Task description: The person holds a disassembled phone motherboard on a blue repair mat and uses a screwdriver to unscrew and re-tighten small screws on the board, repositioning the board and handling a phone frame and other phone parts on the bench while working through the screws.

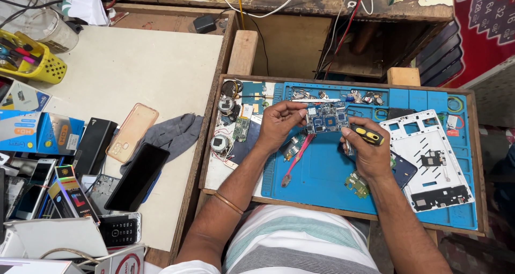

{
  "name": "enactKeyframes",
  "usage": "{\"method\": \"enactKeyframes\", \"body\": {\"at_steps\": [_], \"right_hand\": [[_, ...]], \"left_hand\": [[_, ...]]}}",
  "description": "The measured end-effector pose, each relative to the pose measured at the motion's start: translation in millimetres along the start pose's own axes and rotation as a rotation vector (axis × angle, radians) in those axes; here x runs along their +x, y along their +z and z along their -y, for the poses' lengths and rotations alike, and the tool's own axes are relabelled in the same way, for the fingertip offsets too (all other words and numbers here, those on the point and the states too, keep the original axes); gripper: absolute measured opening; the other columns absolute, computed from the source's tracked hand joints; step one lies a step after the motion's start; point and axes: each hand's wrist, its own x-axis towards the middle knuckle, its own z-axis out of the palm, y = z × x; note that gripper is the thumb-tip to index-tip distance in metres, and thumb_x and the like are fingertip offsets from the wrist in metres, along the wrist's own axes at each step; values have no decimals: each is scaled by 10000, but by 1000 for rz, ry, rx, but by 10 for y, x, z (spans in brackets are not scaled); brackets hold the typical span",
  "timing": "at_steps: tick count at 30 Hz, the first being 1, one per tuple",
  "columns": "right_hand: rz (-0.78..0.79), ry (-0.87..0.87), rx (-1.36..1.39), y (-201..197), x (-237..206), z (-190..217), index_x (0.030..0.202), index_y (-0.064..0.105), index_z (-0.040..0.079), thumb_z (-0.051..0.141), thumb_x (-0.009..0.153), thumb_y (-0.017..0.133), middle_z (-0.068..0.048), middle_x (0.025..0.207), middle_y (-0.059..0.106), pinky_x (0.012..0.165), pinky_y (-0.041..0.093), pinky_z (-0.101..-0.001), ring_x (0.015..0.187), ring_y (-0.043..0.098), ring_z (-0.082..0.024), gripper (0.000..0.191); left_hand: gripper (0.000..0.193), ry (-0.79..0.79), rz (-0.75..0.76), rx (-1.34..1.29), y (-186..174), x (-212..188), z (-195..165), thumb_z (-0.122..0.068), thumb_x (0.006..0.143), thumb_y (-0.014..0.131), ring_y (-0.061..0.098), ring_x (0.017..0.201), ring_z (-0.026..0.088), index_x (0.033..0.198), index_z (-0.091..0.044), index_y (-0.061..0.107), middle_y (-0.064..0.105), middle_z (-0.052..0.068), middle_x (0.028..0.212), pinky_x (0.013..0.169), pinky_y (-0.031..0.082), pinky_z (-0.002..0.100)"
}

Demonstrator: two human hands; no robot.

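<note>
Circuit board held over blue work mat.
Left hand fingers clamped on the left edge of the blue circuit board, lifted above the mat. Right hand fingers closed round a yellow-and-black screwdriver just beside the board's right edge.

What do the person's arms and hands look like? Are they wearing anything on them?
Both arms are bare, with no gloves or long sleeves. The left hand has a thin bangle farther up the forearm. The right hand wears nothing that shows. A striped shirt in white, grey and pale green covers the body.
</note>
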Motion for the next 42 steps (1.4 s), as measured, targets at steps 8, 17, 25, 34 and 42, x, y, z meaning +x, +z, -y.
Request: {"method": "enactKeyframes", "body": {"at_steps": [8, 17, 25, 34, 42], "right_hand": [[-3, 1, -26, 11, -4, 2, 1219, 641, -75, 65, 915, 750, -126, 863, 708, 566, 561, -236, 708, 691, -135, 352], [-2, 1, -31, 22, -8, 17, 1207, 648, -68, 73, 917, 748, -120, 871, 712, 571, 566, -234, 714, 694, -129, 337], [3, 5, -58, 2, -4, -21, 1213, 647, -63, 75, 916, 750, -125, 854, 709, 577, 569, -238, 709, 698, -136, 344], [13, -23, -62, -7, 3, -41, 1212, 646, -65, 75, 914, 752, -117, 910, 720, 644, 590, -243, 777, 716, -144, 346], [36, -9, -119, 5, 1, -37, 1206, 646, -57, 103, 902, 765, -127, 885, 725, 648, 591, -239, 768, 721, -148, 363]], "left_hand": [[170, 8, 10, -37, -5, 2, 1, -86, 983, 717, 709, 825, 115, 1130, -1, 718, 752, 87, 917, 756, 608, 265], [163, -9, -5, -53, -3, 6, 9, -70, 982, 712, 705, 815, 114, 1128, 1, 721, 750, 84, 903, 763, 605, 265], [151, -6, -2, -67, -12, -2, 3, -61, 978, 712, 707, 815, 115, 1116, -2, 721, 751, 83, 905, 764, 609, 273], [172, -36, -15, -89, 16, 2, -35, -87, 973, 717, 708, 804, 116, 1119, 4, 718, 753, 82, 896, 760, 607, 275], [177, -39, -34, -89, 28, 5, -76, -97, 969, 736, 702, 790, 111, 1111, 6, 714, 746, 79, 891, 739, 604, 274]]}}
